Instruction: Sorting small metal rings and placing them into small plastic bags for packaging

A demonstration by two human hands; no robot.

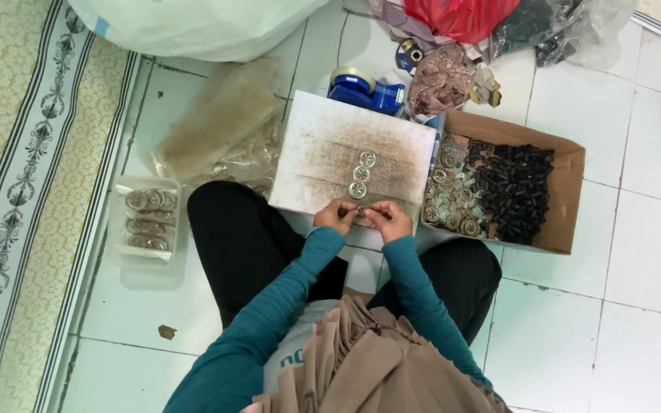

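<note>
I sit cross-legged on a white tiled floor with a worn white board (323, 145) in front of my knees. My left hand (335, 215) and my right hand (389, 219) meet at the board's near edge, both pinching one small round metal piece (361, 212) between their fingertips. Three similar round silver pieces (362, 174) lie in a short row on the board just beyond my hands. To the right stands an open cardboard box (568, 172) holding silver round parts (449, 195) and a pile of small black parts (514, 191).
A clear plastic tray (125, 248) of stacked silver discs sits on the floor at my left. A blue tape dispenser (361, 88), fabric scraps, a red bag (460, 15) and plastic bags lie beyond the board. A patterned carpet (24, 191) runs along the left.
</note>
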